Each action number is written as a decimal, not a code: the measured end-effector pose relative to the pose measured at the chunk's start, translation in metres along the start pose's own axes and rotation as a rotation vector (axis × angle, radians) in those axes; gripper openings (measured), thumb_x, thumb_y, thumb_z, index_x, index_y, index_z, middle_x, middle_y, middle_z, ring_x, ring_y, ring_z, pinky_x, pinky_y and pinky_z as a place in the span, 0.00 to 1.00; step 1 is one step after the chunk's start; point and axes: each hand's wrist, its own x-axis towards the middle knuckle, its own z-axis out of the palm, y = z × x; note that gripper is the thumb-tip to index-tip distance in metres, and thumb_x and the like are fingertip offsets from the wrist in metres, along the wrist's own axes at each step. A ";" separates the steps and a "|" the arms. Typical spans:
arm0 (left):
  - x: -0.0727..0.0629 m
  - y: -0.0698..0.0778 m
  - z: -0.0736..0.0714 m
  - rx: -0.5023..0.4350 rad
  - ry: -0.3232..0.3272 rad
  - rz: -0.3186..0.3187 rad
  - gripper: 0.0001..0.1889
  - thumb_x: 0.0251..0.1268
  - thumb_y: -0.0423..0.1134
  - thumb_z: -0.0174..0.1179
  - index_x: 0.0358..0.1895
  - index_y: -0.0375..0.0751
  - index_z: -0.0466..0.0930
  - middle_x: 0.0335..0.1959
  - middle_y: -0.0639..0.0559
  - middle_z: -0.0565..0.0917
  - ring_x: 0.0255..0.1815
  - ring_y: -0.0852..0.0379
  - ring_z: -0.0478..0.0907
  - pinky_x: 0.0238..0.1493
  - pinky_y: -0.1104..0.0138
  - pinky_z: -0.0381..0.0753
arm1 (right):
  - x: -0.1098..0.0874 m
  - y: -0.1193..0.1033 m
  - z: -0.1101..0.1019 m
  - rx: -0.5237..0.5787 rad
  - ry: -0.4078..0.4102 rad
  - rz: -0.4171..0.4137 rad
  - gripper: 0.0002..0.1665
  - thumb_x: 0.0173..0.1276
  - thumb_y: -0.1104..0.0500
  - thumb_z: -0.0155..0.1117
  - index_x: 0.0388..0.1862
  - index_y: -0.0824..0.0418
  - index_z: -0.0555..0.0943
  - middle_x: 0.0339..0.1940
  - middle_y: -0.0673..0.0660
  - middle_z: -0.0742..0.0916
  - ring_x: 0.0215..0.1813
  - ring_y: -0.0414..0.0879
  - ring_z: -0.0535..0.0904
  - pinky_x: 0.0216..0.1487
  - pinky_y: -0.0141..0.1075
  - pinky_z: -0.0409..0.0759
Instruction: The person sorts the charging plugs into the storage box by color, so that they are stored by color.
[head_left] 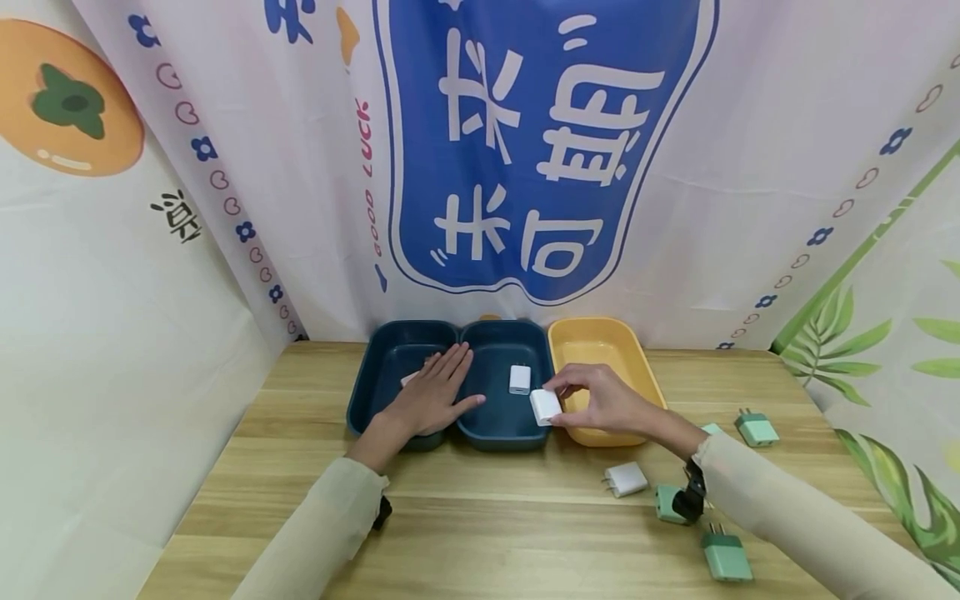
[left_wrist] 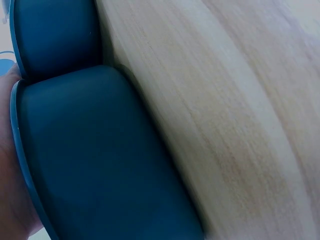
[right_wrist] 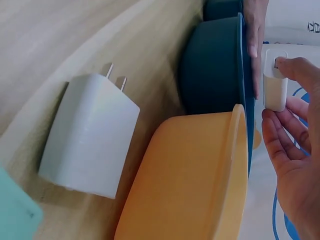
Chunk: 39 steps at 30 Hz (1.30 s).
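Between thumb and fingers, my right hand (head_left: pixel 596 398) pinches a white charger plug (head_left: pixel 546 407) over the right rim of the middle blue tray (head_left: pixel 498 433). The right wrist view shows this held charger (right_wrist: pixel 275 82) upright, with the thumb at its top end. Inside the middle tray lies another white charger (head_left: pixel 520 379). My left hand (head_left: pixel 431 392) lies flat with straight fingers across the left blue tray (head_left: pixel 367 400) and the rim it shares with the middle one. A pale item (head_left: pixel 408 378) in the left tray is mostly covered by that hand.
A yellow tray (head_left: pixel 648 375) adjoins the middle tray on the right. In front of it a white charger (head_left: pixel 626 479) lies on the wooden table (head_left: pixel 480 533). Several green plugs, including one near the front (head_left: pixel 726 557) and one farther back (head_left: pixel 757 427), lie around the right forearm. A printed curtain (head_left: pixel 675 292) hangs behind.
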 end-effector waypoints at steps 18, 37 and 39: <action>0.002 -0.001 0.003 -0.010 0.003 -0.002 0.50 0.80 0.73 0.37 0.88 0.40 0.40 0.90 0.47 0.39 0.90 0.48 0.35 0.87 0.49 0.40 | 0.015 0.016 0.005 -0.052 0.043 0.079 0.25 0.56 0.58 0.87 0.52 0.62 0.88 0.45 0.54 0.91 0.43 0.53 0.88 0.51 0.54 0.89; 0.002 -0.002 0.003 -0.004 -0.008 -0.006 0.49 0.80 0.74 0.34 0.88 0.42 0.36 0.90 0.48 0.38 0.90 0.49 0.34 0.87 0.49 0.40 | 0.017 0.022 0.006 -0.146 0.059 0.078 0.26 0.58 0.56 0.86 0.53 0.65 0.88 0.47 0.57 0.91 0.46 0.50 0.86 0.52 0.49 0.89; 0.002 -0.002 0.002 -0.006 -0.005 -0.004 0.49 0.81 0.73 0.35 0.88 0.41 0.37 0.90 0.47 0.38 0.90 0.49 0.34 0.87 0.49 0.40 | 0.017 0.022 0.005 -0.154 0.061 0.075 0.27 0.59 0.56 0.85 0.54 0.66 0.88 0.49 0.58 0.91 0.48 0.50 0.86 0.53 0.49 0.88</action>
